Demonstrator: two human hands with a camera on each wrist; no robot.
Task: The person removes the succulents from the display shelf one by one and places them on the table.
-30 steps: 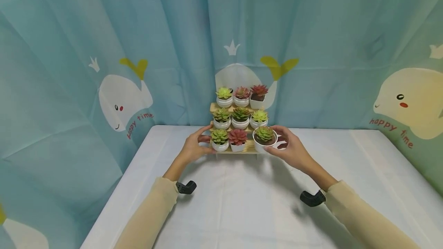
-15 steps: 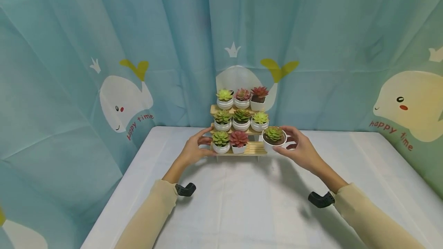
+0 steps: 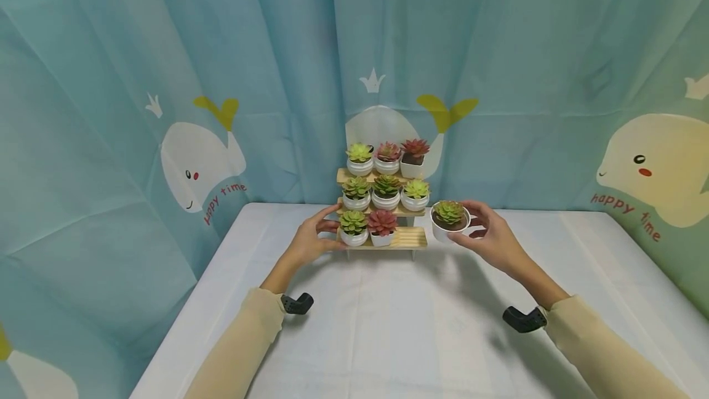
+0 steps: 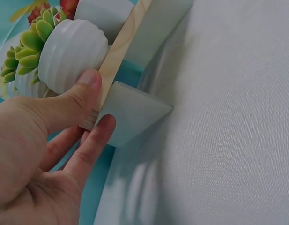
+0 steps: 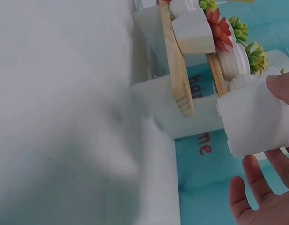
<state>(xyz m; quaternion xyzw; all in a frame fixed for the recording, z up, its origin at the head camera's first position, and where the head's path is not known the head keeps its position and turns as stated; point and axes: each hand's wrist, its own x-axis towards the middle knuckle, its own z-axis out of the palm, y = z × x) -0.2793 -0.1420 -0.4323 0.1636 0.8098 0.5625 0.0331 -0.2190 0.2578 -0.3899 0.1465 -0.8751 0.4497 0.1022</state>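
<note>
In the head view my right hand holds a green succulent in a round white pot off the right end of the wooden three-tier plant stand. The right wrist view shows that pot in the air, apart from the stand, with thumb and fingers around it. At the stand's left end, my left hand pinches the bottom board between thumb and fingertips. Beside the thumb sits a white ribbed pot. A red succulent shares the bottom tier; its right part is bare wood.
Middle and top tiers hold several small potted succulents, including a yellow-green one and a dark red one. A white cloth covers the table. A blue curtain with printed whales hangs right behind the stand.
My right hand has carried the potted succulent rightward, from over the bottom tier's right end to beyond it, exposing the bare board. The left hand stays on the stand.
</note>
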